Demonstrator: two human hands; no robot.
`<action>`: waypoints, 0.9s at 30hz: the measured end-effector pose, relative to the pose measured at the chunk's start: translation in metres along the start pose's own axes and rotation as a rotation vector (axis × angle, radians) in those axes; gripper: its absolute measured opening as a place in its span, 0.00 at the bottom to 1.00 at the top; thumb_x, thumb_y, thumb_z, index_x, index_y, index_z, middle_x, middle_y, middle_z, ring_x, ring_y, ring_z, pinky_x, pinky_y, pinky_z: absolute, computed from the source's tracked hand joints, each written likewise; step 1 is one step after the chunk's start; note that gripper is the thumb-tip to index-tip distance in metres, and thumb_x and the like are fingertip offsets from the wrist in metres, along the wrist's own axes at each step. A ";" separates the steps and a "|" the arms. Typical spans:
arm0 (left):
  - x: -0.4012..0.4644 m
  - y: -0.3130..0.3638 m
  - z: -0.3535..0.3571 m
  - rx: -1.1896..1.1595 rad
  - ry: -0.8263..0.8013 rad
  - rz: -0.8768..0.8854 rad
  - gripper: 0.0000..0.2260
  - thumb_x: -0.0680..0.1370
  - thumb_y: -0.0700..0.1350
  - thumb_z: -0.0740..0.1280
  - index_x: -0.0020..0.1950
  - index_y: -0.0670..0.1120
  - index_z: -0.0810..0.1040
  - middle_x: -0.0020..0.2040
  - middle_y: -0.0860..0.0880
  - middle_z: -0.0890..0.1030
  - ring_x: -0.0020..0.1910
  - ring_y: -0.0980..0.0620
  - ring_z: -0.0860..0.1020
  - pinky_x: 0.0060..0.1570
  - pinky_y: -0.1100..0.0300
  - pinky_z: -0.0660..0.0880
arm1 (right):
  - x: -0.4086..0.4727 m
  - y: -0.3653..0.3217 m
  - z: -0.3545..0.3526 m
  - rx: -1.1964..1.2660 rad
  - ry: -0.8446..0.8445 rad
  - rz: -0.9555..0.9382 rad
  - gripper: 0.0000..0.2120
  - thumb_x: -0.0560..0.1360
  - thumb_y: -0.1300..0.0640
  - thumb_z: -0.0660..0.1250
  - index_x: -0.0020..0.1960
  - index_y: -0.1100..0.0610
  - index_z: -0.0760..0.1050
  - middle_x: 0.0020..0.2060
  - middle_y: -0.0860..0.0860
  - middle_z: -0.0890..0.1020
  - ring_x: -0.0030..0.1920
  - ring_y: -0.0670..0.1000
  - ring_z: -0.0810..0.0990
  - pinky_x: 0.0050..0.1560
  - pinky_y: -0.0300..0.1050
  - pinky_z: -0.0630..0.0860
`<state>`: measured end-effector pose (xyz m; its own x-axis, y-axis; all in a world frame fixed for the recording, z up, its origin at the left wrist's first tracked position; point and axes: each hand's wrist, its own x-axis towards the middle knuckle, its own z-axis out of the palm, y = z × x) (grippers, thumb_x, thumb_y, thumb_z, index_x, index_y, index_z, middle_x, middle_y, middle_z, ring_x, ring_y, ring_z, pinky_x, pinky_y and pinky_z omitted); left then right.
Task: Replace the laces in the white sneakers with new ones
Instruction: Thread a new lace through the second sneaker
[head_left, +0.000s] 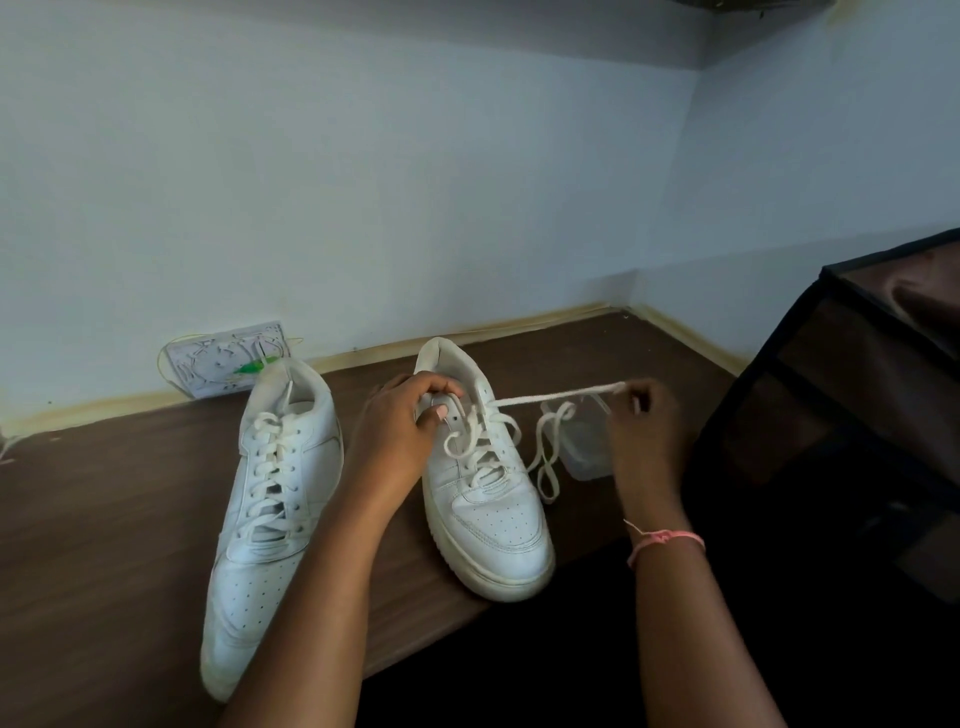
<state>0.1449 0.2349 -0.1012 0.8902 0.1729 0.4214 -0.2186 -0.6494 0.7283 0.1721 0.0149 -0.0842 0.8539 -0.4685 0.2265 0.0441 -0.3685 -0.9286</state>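
Two white sneakers stand on the brown worktop (130, 519). The left hand (400, 431) grips the collar of the right sneaker (483, 499) near its top eyelets, fingers curled. The right hand (641, 421) pinches the lace (550, 399), stretched taut from that shoe. The left sneaker (265, 519) lies beside, fully laced, untouched.

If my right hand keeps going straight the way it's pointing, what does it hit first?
Your right hand, pinching the lace, points away from you toward the far wall. The clear plastic container sits just below and left of it, probably missed. Likely nothing before the wall, though depth is unclear.
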 end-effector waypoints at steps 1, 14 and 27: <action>0.000 0.000 0.000 -0.001 -0.005 -0.001 0.18 0.77 0.39 0.69 0.47 0.65 0.76 0.52 0.60 0.78 0.56 0.54 0.75 0.54 0.57 0.73 | 0.002 0.004 0.001 -0.026 -0.074 0.012 0.09 0.78 0.59 0.64 0.58 0.54 0.77 0.49 0.50 0.79 0.55 0.54 0.80 0.47 0.43 0.73; -0.001 0.005 -0.003 0.003 -0.022 -0.021 0.13 0.78 0.39 0.68 0.49 0.60 0.79 0.48 0.66 0.74 0.54 0.59 0.74 0.46 0.71 0.66 | -0.013 0.006 0.036 -0.129 -0.059 -0.263 0.08 0.73 0.45 0.65 0.40 0.48 0.77 0.35 0.44 0.81 0.41 0.51 0.80 0.47 0.55 0.78; 0.001 0.001 -0.001 0.002 -0.028 -0.020 0.13 0.78 0.41 0.68 0.50 0.61 0.78 0.56 0.56 0.80 0.58 0.55 0.75 0.53 0.60 0.71 | 0.006 0.019 0.021 -0.267 -0.189 -0.165 0.15 0.75 0.44 0.64 0.60 0.34 0.74 0.56 0.45 0.81 0.64 0.59 0.71 0.66 0.63 0.67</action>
<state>0.1452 0.2349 -0.0994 0.9052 0.1655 0.3915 -0.1997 -0.6475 0.7355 0.1886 0.0221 -0.1067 0.9286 -0.2373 0.2853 0.0739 -0.6352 -0.7688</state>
